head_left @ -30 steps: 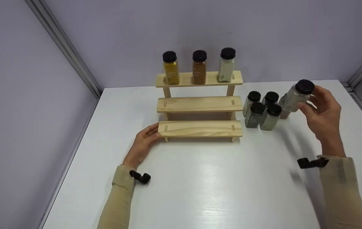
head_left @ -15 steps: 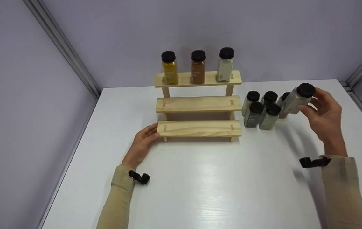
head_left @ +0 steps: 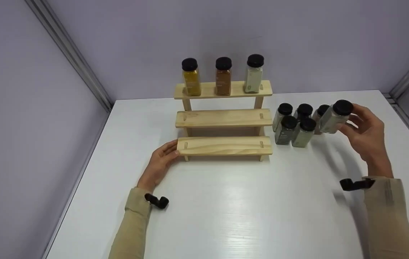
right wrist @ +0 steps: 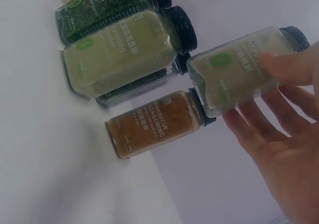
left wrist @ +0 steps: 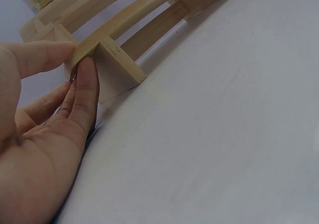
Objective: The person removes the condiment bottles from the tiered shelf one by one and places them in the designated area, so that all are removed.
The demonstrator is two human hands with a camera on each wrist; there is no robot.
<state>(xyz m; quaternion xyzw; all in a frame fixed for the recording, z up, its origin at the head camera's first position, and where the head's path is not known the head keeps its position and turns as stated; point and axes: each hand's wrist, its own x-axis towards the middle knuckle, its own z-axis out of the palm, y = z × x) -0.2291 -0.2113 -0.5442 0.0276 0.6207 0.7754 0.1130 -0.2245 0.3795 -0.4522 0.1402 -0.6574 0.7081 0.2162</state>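
Note:
My right hand (head_left: 366,135) grips a glass spice jar (right wrist: 239,67) with pale powder and a black lid, tilted and raised above the table. Just beside it, a barbecue seasoning jar (right wrist: 154,124) stands on the table, apart from my fingers. My left hand (head_left: 159,163) pinches the left end of the lowest shelf of a three-tier wooden rack (head_left: 224,145), thumb on top and fingers beneath, as the left wrist view shows. On the top tier stand a yellow spice jar (head_left: 192,82), a reddish-brown one (head_left: 223,82) and a pale one (head_left: 253,80).
Right of the rack, several black-lidded jars cluster closely, among them a dark green herb jar (head_left: 285,133) and a pale green powder jar (head_left: 303,137). The white table (head_left: 222,208) meets a wall (head_left: 154,43) behind the rack.
My right hand has lowered the held jar slightly, bringing more of the barbecue seasoning jar's lid into sight. My left hand keeps its hold on the rack.

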